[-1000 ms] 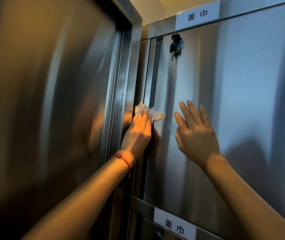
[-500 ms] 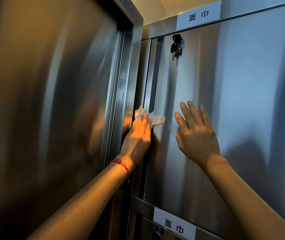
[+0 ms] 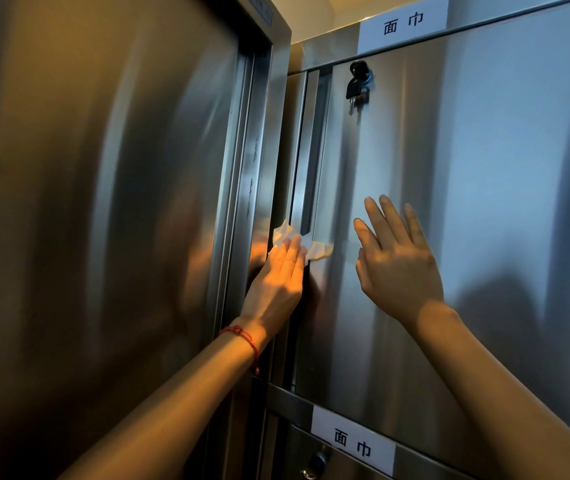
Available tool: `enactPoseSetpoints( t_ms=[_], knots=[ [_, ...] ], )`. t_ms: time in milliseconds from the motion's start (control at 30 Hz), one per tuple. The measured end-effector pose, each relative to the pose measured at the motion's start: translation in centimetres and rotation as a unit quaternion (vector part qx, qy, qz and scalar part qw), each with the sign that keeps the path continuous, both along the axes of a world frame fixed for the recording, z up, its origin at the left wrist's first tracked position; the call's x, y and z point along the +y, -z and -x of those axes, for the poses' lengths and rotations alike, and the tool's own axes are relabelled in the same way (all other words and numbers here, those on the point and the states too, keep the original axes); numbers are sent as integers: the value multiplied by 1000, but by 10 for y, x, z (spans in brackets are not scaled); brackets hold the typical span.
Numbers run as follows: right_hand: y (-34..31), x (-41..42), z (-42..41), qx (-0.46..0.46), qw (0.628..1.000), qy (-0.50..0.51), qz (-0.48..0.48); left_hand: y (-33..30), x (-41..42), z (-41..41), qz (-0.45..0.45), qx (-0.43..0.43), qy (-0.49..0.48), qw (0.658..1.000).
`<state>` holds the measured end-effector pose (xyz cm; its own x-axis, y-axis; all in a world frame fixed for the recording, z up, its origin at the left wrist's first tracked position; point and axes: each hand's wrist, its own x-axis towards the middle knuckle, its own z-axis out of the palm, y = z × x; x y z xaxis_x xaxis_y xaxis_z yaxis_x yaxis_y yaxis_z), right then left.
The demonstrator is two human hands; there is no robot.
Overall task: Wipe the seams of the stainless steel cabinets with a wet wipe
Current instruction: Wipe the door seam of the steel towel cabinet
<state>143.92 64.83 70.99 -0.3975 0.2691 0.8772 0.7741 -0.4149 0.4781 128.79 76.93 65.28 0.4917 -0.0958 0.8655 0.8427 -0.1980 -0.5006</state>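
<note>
My left hand, with a red string at the wrist, presses a crumpled white wet wipe with straight fingers against the vertical seam at the left edge of the steel cabinet door. The wipe sticks out above and to the right of my fingertips. My right hand lies flat on the door face with its fingers spread, holding nothing.
A tall steel cabinet side stands close on the left. A key hangs in the door's lock near the top. White labels sit above and below the door, with another lock on the lower door.
My left hand and the wipe have barely shifted along the seam. The right hand has stayed in place on the door.
</note>
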Motion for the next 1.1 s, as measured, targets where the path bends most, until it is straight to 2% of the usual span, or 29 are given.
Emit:
enactPoseSetpoints(
  t_ms=[167, 400, 533, 1100],
  knots=[
    [0, 1, 0, 3, 1000, -6, 2, -4, 0, 3, -17, 2, 8, 1000],
    [0, 0, 0, 4, 1000, -5, 0, 14, 1, 0, 12, 4, 30, 999],
    [0, 0, 0, 2, 1000, 0, 1, 17, 1, 3, -10, -3, 38, 999],
    [1, 1, 0, 6, 1000, -2, 5, 31, 0, 3, 28, 4, 51, 998]
  ],
)
